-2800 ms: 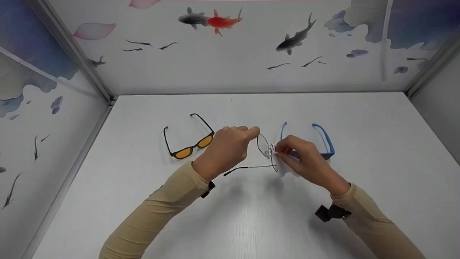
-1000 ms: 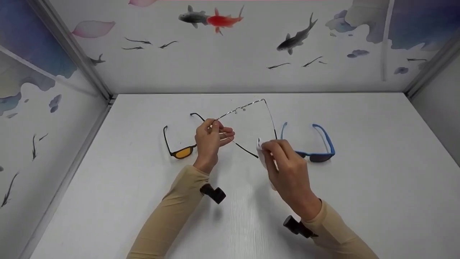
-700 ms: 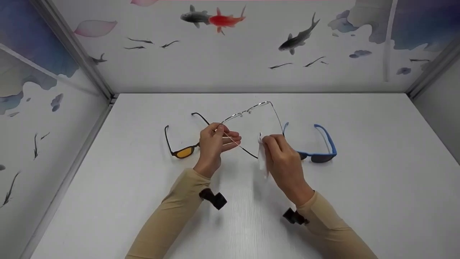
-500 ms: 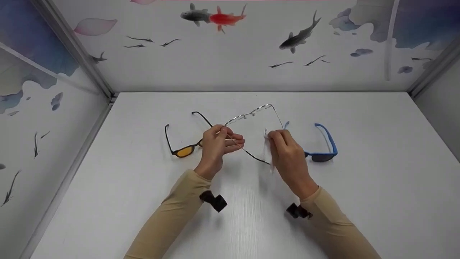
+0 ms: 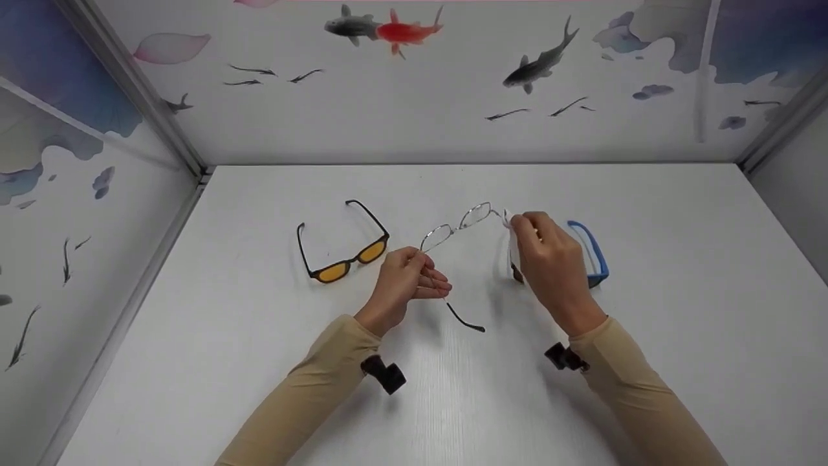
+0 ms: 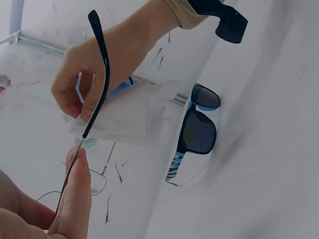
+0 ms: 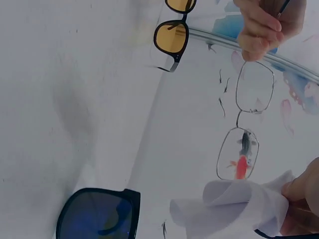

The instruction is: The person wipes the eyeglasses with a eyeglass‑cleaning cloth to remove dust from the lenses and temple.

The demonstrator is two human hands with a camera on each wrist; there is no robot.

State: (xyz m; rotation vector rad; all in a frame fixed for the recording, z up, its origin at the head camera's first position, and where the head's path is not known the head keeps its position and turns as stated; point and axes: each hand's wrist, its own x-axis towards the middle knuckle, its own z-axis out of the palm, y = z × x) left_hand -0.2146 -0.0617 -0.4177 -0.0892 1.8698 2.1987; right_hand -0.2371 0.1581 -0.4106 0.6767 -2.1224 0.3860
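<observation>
Thin wire-rimmed eyeglasses [image 5: 457, 228] with black temple tips are held in the air between both hands. My left hand [image 5: 404, 281] pinches them at the left hinge, the other fingers extended beneath; one temple passes along these fingers and its tip [image 6: 102, 74] sticks out beyond. At the other end my right hand [image 5: 553, 262] pinches a folded white cloth [image 7: 234, 209] over the frame's right hinge and temple. In the right wrist view the cloth overlaps the bottom of one lens rim, and a dark temple tip shows under the fingers.
Black glasses with orange lenses [image 5: 333, 272] lie unfolded on the white table [image 5: 259, 388], left of the hands. Blue-framed sunglasses [image 6: 199, 132] lie behind the right hand, partly hidden by it in the head view. Printed panels with fish [image 5: 407, 33] enclose the table.
The cloth was at the near temple tips; now my right hand has it at the right hinge, moved right and away. The frame has tilted so the lenses show, and my left hand moved slightly right and nearer.
</observation>
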